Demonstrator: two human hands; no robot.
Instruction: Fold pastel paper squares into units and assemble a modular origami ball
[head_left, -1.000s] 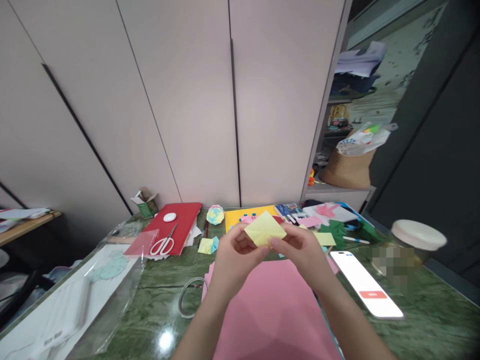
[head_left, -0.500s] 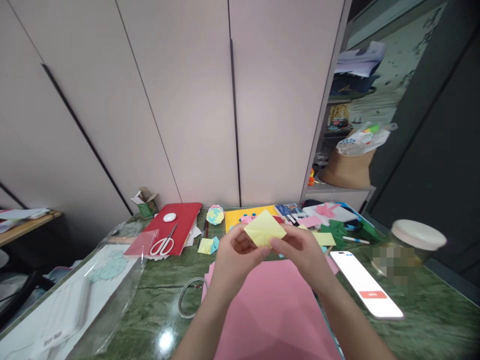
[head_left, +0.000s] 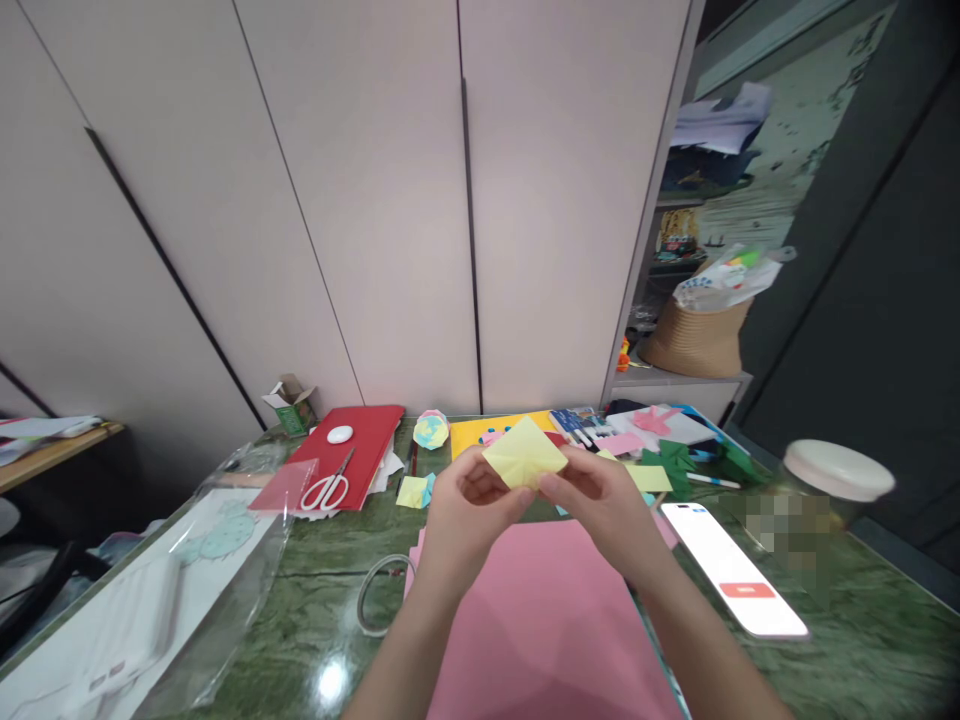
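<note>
A small folded piece of yellow paper (head_left: 525, 452) is held up as a diamond, with crease lines meeting near its lower corner. My left hand (head_left: 474, 510) pinches its lower left side, thumb in front and fingers curled behind. On the other side my right hand (head_left: 596, 500) grips the lower right edge between thumb and fingers. Both thumb tips nearly meet at the bottom corner. Below the hands lies a stack of pink paper (head_left: 544, 620) on the green marbled table (head_left: 322, 600).
Left of the pink stack is a roll of tape (head_left: 362, 598). White-handled scissors (head_left: 327, 490) rest by a red folder (head_left: 367, 440). To the right lie a lit phone (head_left: 731, 570) and a lidded jar (head_left: 836, 470). Green folded paper (head_left: 675, 462) sits behind the phone.
The yellow paper has shifted slightly left and tilted a little in my fingers. Both hands keep their hold, and the table things stay put.
</note>
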